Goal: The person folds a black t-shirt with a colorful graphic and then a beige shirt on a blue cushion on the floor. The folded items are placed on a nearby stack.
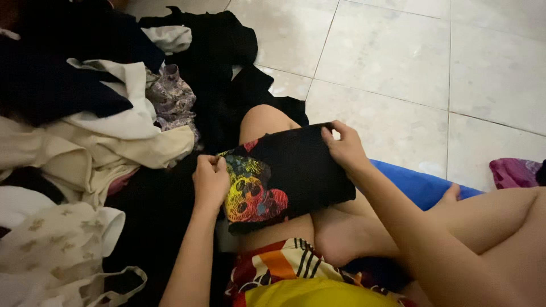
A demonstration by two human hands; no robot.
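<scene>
Pale tiled floor, heap of dark and cream clothes, blue cushion, magenta cloth

The left hand's fingers curl under the folded cloth, out of sight. At nine o'clock the clothes pile runs off the edge; the purple cloth at three o'clock is cut off.

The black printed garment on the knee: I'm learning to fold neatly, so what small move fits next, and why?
Probably press the folded black garment flat. It lies folded on the thigh, the left hand pinching its near edge by the colourful print and the right hand gripping the far corner, so smoothing looks like the natural next step.
</scene>
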